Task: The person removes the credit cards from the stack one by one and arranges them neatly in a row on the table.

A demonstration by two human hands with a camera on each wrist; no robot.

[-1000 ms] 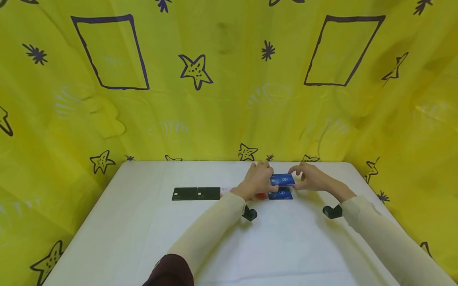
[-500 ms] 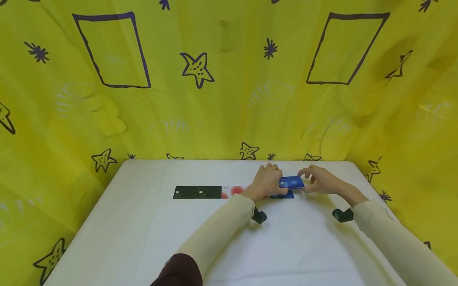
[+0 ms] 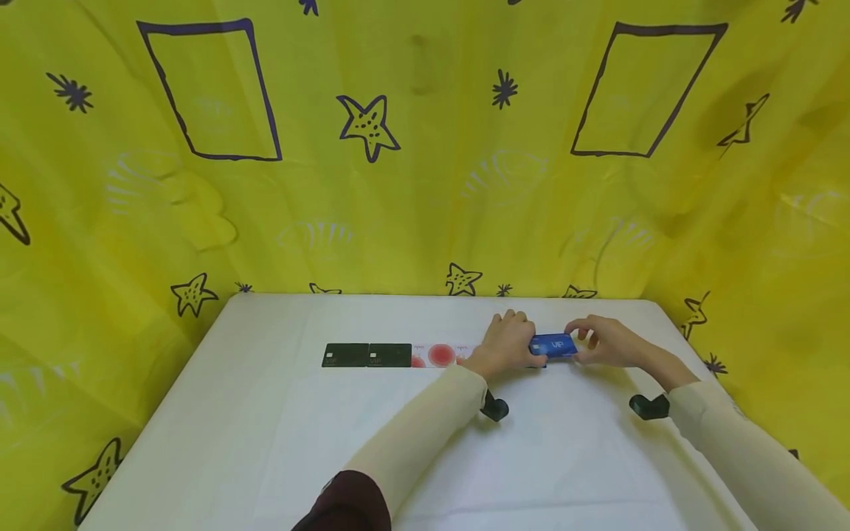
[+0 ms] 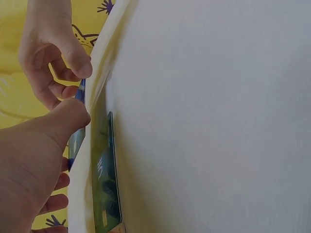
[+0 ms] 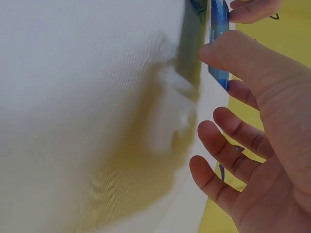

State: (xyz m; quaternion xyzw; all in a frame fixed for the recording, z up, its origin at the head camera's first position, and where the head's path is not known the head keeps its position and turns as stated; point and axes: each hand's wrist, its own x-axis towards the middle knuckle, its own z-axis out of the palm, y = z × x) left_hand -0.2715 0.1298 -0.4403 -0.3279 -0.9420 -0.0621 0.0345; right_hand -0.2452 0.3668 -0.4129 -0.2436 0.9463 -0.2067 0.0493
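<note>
A blue VIP card (image 3: 556, 345) is held by both hands just over the tabletop. My left hand (image 3: 506, 344) pinches its left end between thumb and fingers, and my right hand (image 3: 612, 342) pinches its right end. In the right wrist view the right thumb and index finger grip the held card (image 5: 219, 46), while the other fingers are spread. Beneath the left hand a second blue card (image 4: 108, 179) lies on the table, mostly hidden in the head view. Leftward in the same row lie a white card with red circles (image 3: 441, 355) and another white card, partly covered by the left hand.
Two black VIP cards, one outer (image 3: 345, 355) and one inner (image 3: 390, 355), form the left end of the row. The white table (image 3: 265, 435) stretches around them. A yellow patterned curtain (image 3: 425, 199) stands behind its back edge and at both sides.
Both hands have carried the blue card to the right and slightly nearer, from above the lying blue card to its right side. More of the red-circled card now shows.
</note>
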